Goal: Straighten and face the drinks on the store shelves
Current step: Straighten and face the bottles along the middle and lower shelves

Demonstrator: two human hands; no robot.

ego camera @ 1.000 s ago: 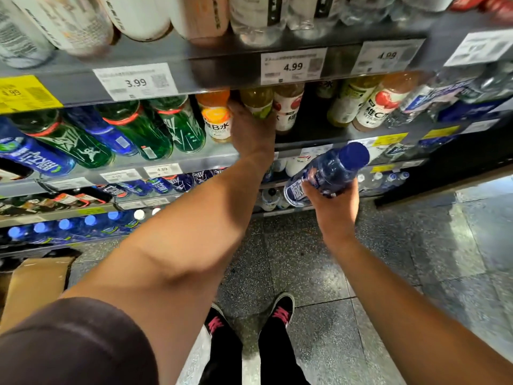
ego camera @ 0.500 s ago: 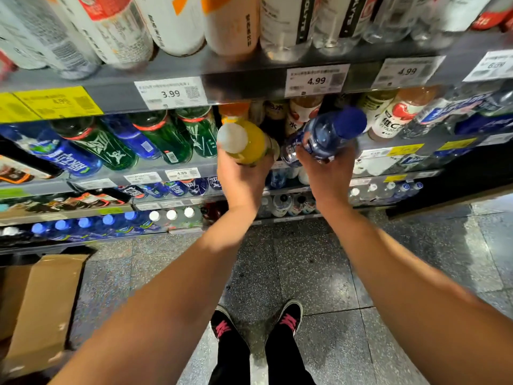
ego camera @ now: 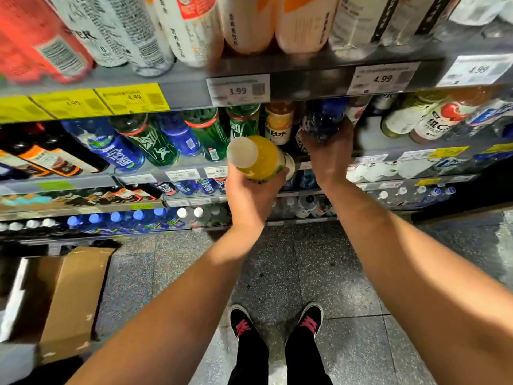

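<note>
The left hand (ego camera: 251, 190) grips a yellow bottle (ego camera: 256, 158), white cap toward the camera, just off the shelf edge (ego camera: 188, 91). At two o'clock of it, the right hand (ego camera: 329, 154) holds a blue bottle (ego camera: 323, 120) in among the shelved drinks. A cardboard box (ego camera: 69, 298) sits on the floor at eight o'clock.

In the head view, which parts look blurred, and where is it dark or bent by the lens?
Head view: the top-shelf bottles are smeared by motion blur; the yellow bottle in the left hand is fairly sharp; the blue bottle in the right hand sits in shadow; the wide lens bows the shelf edge.
</note>
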